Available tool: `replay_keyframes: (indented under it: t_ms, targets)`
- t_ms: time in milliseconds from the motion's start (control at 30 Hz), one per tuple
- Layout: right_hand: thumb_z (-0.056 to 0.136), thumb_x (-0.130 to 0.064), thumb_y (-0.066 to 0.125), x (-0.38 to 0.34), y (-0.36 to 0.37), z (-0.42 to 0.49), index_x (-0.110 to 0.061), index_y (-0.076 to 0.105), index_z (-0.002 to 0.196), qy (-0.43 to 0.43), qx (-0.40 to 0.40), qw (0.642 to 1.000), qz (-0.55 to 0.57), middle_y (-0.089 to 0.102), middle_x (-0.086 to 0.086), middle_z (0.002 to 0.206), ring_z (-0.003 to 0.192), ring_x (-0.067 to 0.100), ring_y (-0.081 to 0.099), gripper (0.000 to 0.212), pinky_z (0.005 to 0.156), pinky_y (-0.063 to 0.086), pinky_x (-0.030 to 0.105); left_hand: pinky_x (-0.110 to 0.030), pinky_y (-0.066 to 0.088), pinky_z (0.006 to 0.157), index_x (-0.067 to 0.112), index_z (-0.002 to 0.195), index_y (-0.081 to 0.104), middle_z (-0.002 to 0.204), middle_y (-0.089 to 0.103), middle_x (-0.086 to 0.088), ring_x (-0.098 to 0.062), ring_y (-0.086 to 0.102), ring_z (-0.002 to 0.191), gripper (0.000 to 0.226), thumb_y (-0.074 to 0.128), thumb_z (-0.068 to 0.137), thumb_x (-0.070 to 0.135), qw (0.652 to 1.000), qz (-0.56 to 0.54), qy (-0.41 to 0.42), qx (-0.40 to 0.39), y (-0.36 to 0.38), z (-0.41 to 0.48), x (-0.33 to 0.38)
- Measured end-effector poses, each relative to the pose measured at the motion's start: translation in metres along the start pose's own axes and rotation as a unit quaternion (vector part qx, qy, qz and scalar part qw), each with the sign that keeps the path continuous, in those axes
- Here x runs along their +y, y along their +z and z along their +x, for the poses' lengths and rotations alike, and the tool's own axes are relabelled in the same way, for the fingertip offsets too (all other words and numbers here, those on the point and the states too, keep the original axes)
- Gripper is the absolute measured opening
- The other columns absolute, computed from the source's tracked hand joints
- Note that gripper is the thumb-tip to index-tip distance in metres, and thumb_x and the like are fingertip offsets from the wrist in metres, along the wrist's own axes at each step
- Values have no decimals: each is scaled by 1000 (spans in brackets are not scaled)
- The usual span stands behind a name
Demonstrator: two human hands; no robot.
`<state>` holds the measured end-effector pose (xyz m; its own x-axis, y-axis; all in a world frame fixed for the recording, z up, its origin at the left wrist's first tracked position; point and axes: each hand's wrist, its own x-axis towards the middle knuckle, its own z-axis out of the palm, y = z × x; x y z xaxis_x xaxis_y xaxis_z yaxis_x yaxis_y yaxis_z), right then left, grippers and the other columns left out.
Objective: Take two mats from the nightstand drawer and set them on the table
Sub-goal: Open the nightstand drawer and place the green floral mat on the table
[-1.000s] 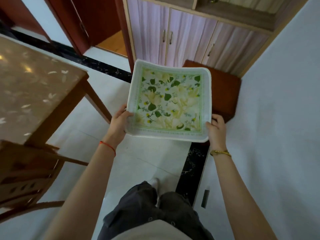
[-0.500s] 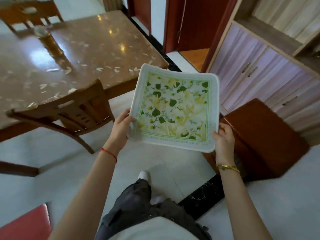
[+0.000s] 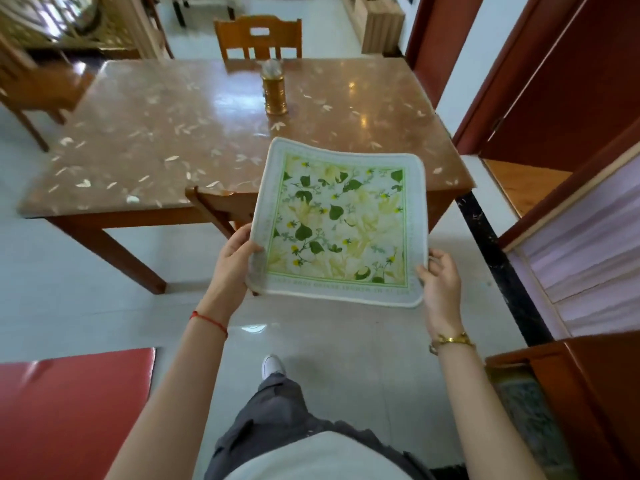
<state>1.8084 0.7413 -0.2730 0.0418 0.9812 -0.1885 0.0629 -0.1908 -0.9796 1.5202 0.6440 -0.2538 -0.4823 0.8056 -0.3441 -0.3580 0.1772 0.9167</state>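
I hold a square white mat with a green border and a print of leaves and yellow flowers, flat in front of me above the floor. My left hand grips its near left corner and my right hand grips its near right corner. I cannot tell whether a second mat lies under it. The brown table with a pale leaf pattern stands just beyond the mat. The red-brown nightstand is at the lower right, with its drawer open.
A golden jar stands on the table's far middle. One wooden chair is tucked in at the near side, another chair at the far side. A red surface lies lower left. A pale cabinet lines the right.
My view has swung left, away from the nightstand and toward the table. The table now lies straight ahead and the mat, still held in both hands, is closer to its near edge.
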Motion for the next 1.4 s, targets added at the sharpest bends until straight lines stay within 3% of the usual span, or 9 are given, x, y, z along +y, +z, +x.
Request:
replay_keyframes:
  t_ms: [200,400,533,633,800,1000,1267,1400]
  targets:
    - [91,5,48,-14,105,38,-8,52,112,-4,-34,999,1,70,6,102,96,22,68,25,80,57,38,-50,56,92,12,122,64,111,69,-11,-29,66,103,40,44,93,-6,999,-3,8,32,-62,59,46]
    - [91,4,49,-26,184,66,-12,52,110,-15,-46,999,-17,71,0,95,86,10,69,25,73,58,30,-34,62,69,19,106,72,95,78,-1,-19,75,87,38,47,91,-6,999,-18,14,37,-114,117,80]
    - [90,2,50,-30,216,88,-13,53,114,-10,-43,999,-23,71,-9,93,81,0,70,28,65,57,20,-36,62,70,24,97,78,99,78,-4,-21,76,89,41,50,91,-5,998,-45,-9,31,-134,153,91]
    - [91,1,51,-34,235,110,-16,53,112,-5,-44,999,-30,70,-16,93,81,-6,68,27,62,56,15,-39,62,73,20,105,76,107,75,-9,-25,74,95,39,49,90,-5,999,-44,-13,21,-141,182,98]
    - [92,1,50,-40,260,153,-10,53,116,-5,-53,997,-50,71,-4,100,96,15,68,26,80,56,35,-33,61,69,16,112,72,102,78,-4,-21,76,91,40,48,90,-7,999,-42,-18,16,-138,227,107]
    - [92,1,50,-44,288,225,-14,53,111,-4,-73,995,-71,69,-14,90,89,8,68,24,76,57,32,-40,63,76,18,114,71,108,77,-7,-25,75,96,40,50,91,-7,999,-33,-27,25,-120,297,118]
    - [88,4,53,-42,312,332,-13,54,104,17,-99,988,-121,70,1,98,97,21,69,23,82,58,44,-43,60,88,14,115,70,114,73,-10,-28,71,102,41,50,89,-12,997,2,-61,49,-95,397,119]
    - [87,6,54,-33,328,370,-9,54,105,27,-115,980,-157,68,0,96,92,18,68,24,75,58,35,-31,61,73,16,108,70,102,76,-3,-20,71,94,43,49,86,-15,994,25,-83,62,-91,437,109]
